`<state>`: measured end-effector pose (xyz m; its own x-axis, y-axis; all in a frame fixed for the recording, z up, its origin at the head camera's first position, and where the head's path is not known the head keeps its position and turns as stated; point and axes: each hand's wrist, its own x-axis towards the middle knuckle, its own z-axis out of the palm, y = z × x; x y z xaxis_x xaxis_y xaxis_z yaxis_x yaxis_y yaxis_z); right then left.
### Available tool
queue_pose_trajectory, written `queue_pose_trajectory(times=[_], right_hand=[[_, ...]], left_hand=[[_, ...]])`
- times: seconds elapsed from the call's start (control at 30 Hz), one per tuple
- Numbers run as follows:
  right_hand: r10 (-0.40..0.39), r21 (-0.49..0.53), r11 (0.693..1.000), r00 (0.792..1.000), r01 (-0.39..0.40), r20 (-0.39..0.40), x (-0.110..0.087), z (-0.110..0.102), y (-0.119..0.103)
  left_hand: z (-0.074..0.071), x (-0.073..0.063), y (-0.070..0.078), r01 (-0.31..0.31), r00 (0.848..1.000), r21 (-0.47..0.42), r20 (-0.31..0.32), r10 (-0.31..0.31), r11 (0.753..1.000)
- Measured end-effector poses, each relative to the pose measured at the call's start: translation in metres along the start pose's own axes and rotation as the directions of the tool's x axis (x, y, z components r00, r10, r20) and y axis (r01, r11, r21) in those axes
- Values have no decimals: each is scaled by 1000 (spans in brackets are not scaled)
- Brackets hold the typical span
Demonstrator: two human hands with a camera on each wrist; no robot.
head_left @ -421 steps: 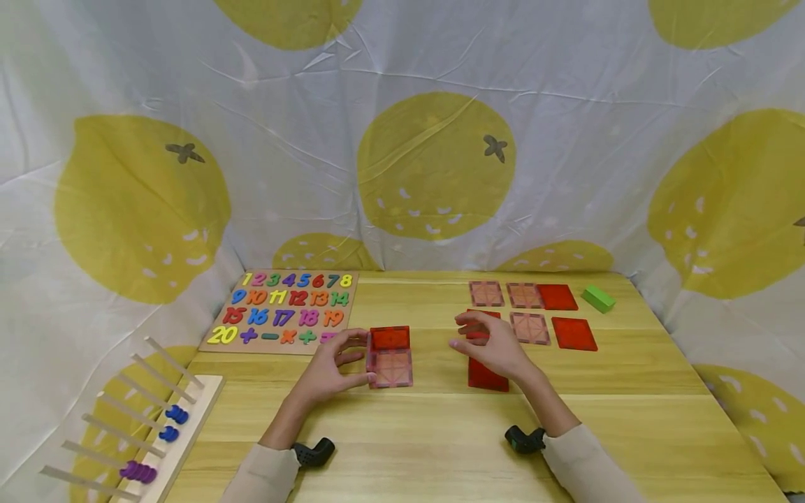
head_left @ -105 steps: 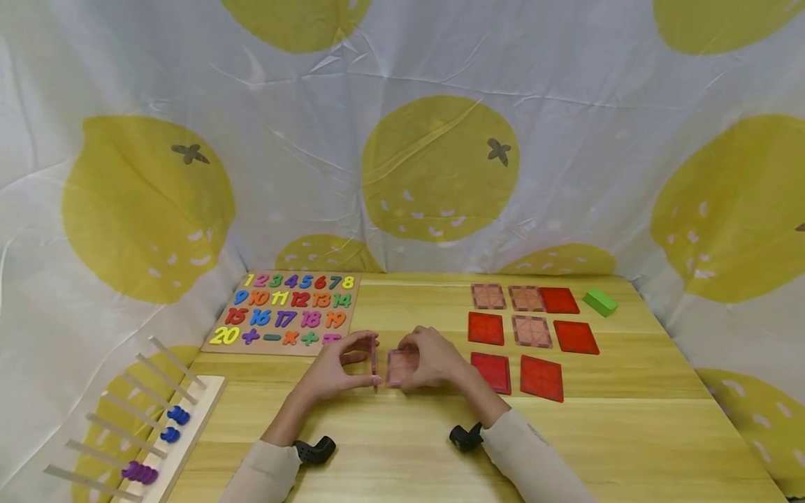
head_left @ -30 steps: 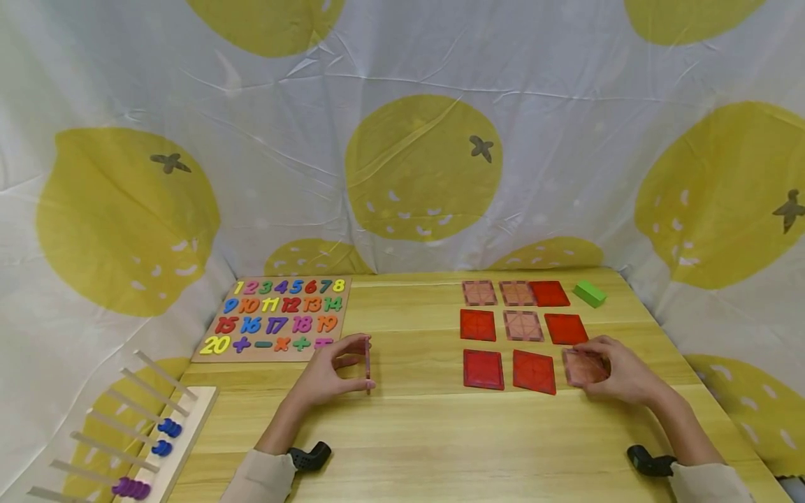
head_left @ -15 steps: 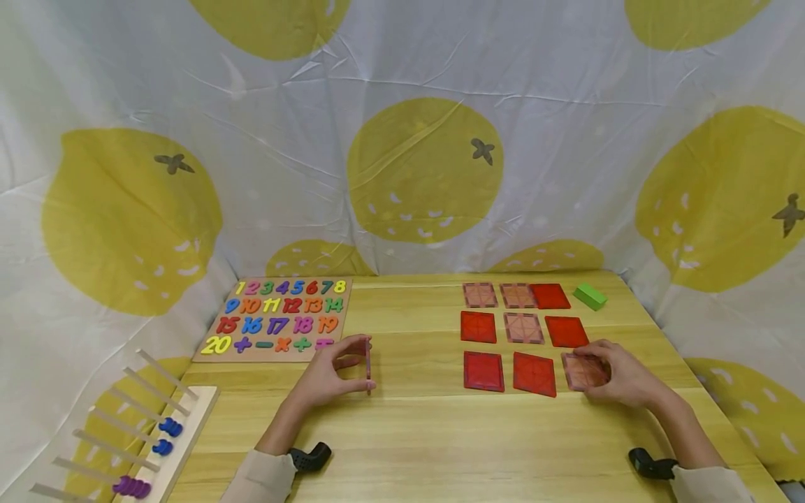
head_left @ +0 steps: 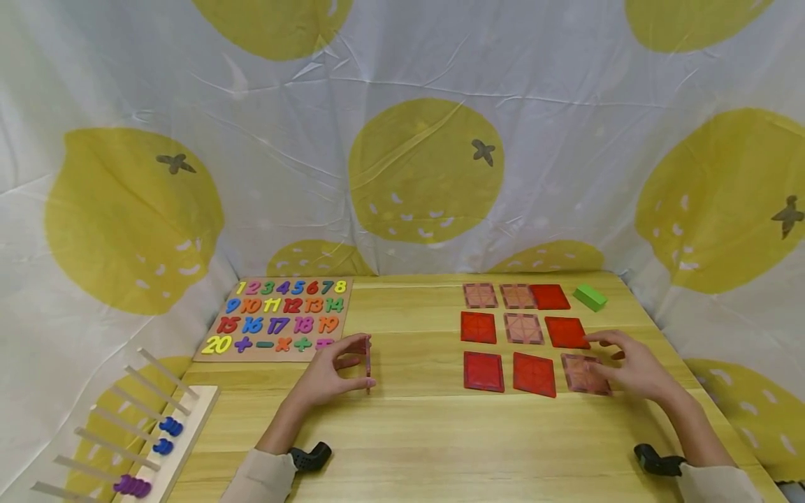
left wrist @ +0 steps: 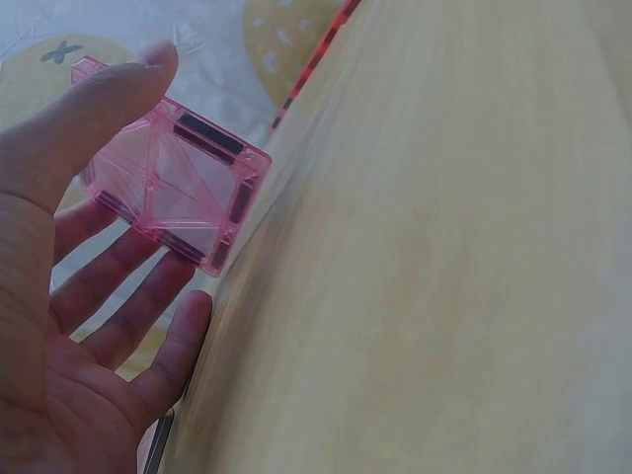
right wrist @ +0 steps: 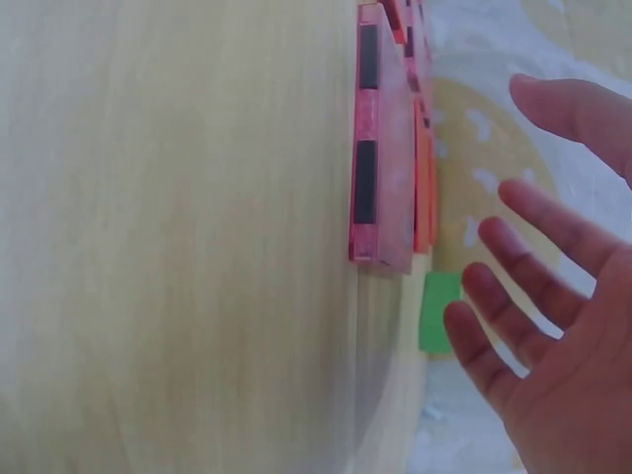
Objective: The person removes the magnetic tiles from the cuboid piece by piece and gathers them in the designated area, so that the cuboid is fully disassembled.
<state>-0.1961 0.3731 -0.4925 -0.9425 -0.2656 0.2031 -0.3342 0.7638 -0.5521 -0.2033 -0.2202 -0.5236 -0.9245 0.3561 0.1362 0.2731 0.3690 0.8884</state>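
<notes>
My left hand [head_left: 329,370] pinches a pink translucent magnetic tile [left wrist: 173,178] between thumb and fingers. In the head view that tile stands on edge, seen almost edge-on. My right hand [head_left: 635,367] is spread with nothing in its grasp, just above and to the right of a pink magnetic tile [head_left: 581,374] lying flat on the table. In the right wrist view the fingers are apart from this pink tile [right wrist: 380,148]. Left of it in the front row lie a red tile [head_left: 534,373] and another red tile [head_left: 483,371].
Behind are more flat tiles, among them a red tile [head_left: 565,332] and a pink tile [head_left: 523,328]. A green block [head_left: 590,297] sits at the back right. A number board [head_left: 270,318] lies at the back left, and a peg rack with rings [head_left: 189,433] stands at the left.
Over the last second my right hand has let go of the pink tile at the front right and lifted away. Earlier it took that tile from beside the left hand, which stays put.
</notes>
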Motion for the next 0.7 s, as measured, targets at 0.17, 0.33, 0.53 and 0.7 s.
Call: queue_pose_trajectory(times=[0.17,0.33,0.53,0.7], right_hand=[[7,37,999,1000,-7,-7,2,1,-3],[-17,78,997,1000,17,0,5,7,-5],[-37,129,991,999,37,-7,7,15,-10],[-39,135,990,999,40,-7,9,20,-15]], left_hand=[[0,0,3,-1,1000,-3,-6,1,1000],[1,0,11,-26,1000,-6,-2,26,1000],[8,5,20,-96,995,74,46,93,993],[17,12,28,-134,990,140,56,127,981]])
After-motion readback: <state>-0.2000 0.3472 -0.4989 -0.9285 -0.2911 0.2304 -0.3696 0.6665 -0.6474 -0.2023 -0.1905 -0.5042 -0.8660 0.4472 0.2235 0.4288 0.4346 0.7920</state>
